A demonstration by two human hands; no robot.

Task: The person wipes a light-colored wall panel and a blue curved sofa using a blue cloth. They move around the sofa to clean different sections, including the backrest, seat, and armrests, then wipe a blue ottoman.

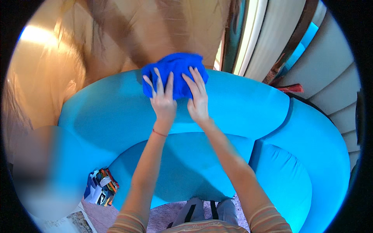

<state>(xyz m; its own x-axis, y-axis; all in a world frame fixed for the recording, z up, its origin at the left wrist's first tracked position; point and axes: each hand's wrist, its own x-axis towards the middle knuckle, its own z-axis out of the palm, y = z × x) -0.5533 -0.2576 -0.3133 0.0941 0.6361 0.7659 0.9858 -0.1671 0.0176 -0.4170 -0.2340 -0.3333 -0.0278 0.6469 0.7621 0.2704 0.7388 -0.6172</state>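
Both my hands press on a bunched blue cloth (pixel 179 64) at the top edge of the turquoise sofa's backrest (pixel 116 99). My left hand (pixel 162 93) lies on the cloth's left part, its fingers spread and pointing away from me. On the right part rests my right hand (pixel 197 94), fingers slightly apart and thumb near the cloth's lower edge. The cloth shows beyond and between the fingers; its underside is hidden. Below my forearms is the sofa's seat cushion (pixel 186 163), partly in shadow.
Behind the backrest hangs a golden-brown curtain (pixel 116 35). Pale and dark upright panels (pixel 256 35) stand at the upper right, near grey ribbed padding (pixel 326 58). A pile of colourful folded items (pixel 102 186) lies at the seat's left end. Pink carpet (pixel 163 215) shows below.
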